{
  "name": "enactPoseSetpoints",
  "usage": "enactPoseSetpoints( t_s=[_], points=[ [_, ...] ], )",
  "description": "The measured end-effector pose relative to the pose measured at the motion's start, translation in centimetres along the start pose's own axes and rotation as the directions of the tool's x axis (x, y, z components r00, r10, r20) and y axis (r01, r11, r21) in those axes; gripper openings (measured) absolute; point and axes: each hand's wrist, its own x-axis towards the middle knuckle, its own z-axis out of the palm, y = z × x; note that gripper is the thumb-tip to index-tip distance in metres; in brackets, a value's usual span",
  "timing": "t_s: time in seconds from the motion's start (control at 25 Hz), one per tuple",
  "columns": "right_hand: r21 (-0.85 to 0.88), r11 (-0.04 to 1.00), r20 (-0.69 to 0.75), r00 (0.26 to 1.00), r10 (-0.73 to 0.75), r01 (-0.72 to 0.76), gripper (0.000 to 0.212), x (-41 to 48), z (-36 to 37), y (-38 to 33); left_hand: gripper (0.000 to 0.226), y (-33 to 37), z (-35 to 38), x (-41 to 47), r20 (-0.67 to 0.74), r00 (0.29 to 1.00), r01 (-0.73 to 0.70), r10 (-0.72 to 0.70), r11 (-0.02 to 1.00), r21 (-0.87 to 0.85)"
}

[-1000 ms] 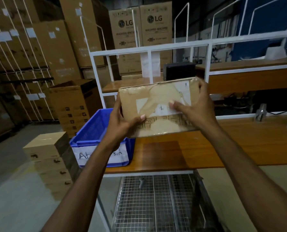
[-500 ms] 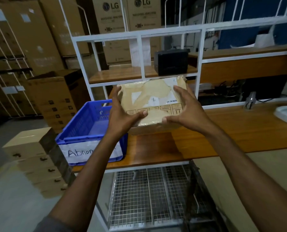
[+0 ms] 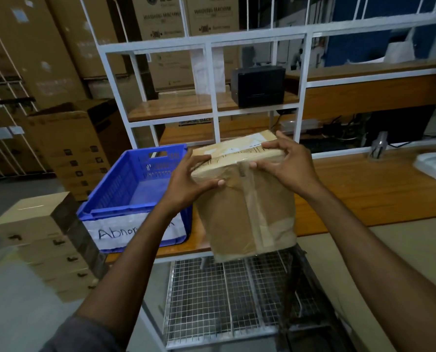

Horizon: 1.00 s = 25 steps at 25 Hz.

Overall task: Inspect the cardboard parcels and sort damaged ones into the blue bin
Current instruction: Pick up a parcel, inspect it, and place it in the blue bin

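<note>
I hold a taped brown cardboard parcel (image 3: 247, 212) in the air over the front edge of the wooden table (image 3: 369, 194). Its labelled face points up and away, and a taped side faces me. My left hand (image 3: 189, 181) grips the parcel's upper left edge, thumb across the near side. My right hand (image 3: 288, 163) grips the upper right edge with curled fingers. The blue bin (image 3: 135, 189), with a white label reading "Abnor…", sits on the table's left end, just left of the parcel, and looks empty.
A white metal shelf frame (image 3: 212, 80) rises behind the table with a black device (image 3: 259, 85) on it. A wire-mesh cart (image 3: 224, 295) stands under the table edge. Stacked small cartons (image 3: 41, 237) sit on the floor at left, with large cartons (image 3: 72, 138) behind.
The parcel has tipped from its labelled face towards me to a taped side towards me, and it hangs lower and nearer. Both hands shifted to its top edge. The view moved closer.
</note>
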Motion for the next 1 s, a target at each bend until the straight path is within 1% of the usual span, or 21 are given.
enactPoseSetpoints(
  t_s=[0.12,0.2,0.28,0.44,0.52,0.6,0.64,0.68,0.72,0.76,0.84,0.88,0.92,0.96,1.0],
  points=[
    [-0.011,1.000,0.024,0.999,0.026,-0.025,0.066,0.8,0.4,0.4,0.074,-1.0,1.4,0.3,-0.049,0.999,-0.020,0.017,0.998,-0.054],
    [-0.030,0.999,0.031,0.999,0.041,-0.040,0.067,1.1,0.9,1.4,0.071,-1.6,2.2,0.9,-0.067,0.997,-0.039,0.035,0.998,-0.058],
    [-0.044,0.997,0.047,0.997,0.067,-0.065,0.070,1.4,1.5,2.6,0.069,-2.3,2.7,2.0,-0.068,0.998,-0.024,0.020,0.998,-0.065],
    [-0.006,0.995,0.047,0.994,0.102,-0.101,0.071,2.8,2.5,4.9,0.067,-3.5,3.1,4.4,-0.081,0.997,-0.008,0.004,0.999,-0.053],
    [-0.004,0.992,0.053,0.990,0.128,-0.128,0.083,3.8,3.4,6.0,0.069,-4.0,4.0,5.9,-0.149,0.989,0.014,-0.024,0.998,-0.069],
    [-0.012,0.991,0.079,0.988,0.136,-0.135,0.102,4.5,4.3,7.0,0.080,-4.2,5.1,7.0,-0.246,0.966,0.060,-0.081,0.994,-0.088],
    [0.000,0.990,0.078,0.987,0.142,-0.142,0.108,4.8,4.7,7.6,0.094,-4.5,5.5,7.5,-0.262,0.959,0.083,-0.110,0.990,-0.113],
    [0.026,0.987,0.068,0.985,0.156,-0.158,0.110,5.3,5.1,8.1,0.109,-5.1,5.9,8.0,-0.243,0.959,0.112,-0.147,0.982,-0.155],
    [0.044,0.982,0.044,0.983,0.180,-0.182,0.109,5.7,5.6,8.6,0.120,-5.7,6.5,8.2,-0.211,0.961,0.142,-0.181,0.972,-0.187],
    [0.045,0.978,-0.002,0.979,0.205,-0.205,0.104,6.0,6.2,8.9,0.122,-6.4,7.2,8.3,-0.204,0.958,0.163,-0.202,0.968,-0.192],
    [0.033,0.970,-0.113,0.963,0.244,-0.242,0.094,6.9,7.7,9.2,0.112,-7.3,8.6,8.7,-0.260,0.930,0.212,-0.261,0.956,-0.202],
    [0.030,0.967,-0.140,0.957,0.253,-0.252,0.093,7.6,8.3,9.5,0.107,-7.3,9.2,9.1,-0.298,0.910,0.233,-0.288,0.950,-0.207],
    [0.027,0.967,-0.123,0.959,0.255,-0.253,0.096,8.2,8.5,10.0,0.106,-7.3,9.6,9.6,-0.319,0.900,0.242,-0.298,0.949,-0.202],
    [0.022,0.966,-0.058,0.964,0.259,-0.258,0.104,8.6,8.6,10.7,0.108,-7.4,9.6,9.8,-0.300,0.910,0.239,-0.288,0.952,-0.189],
    [0.015,0.962,0.031,0.962,0.271,-0.272,0.114,8.4,8.6,11.6,0.113,-7.9,9.6,9.8,-0.238,0.931,0.241,-0.277,0.955,-0.171]
  ],
)
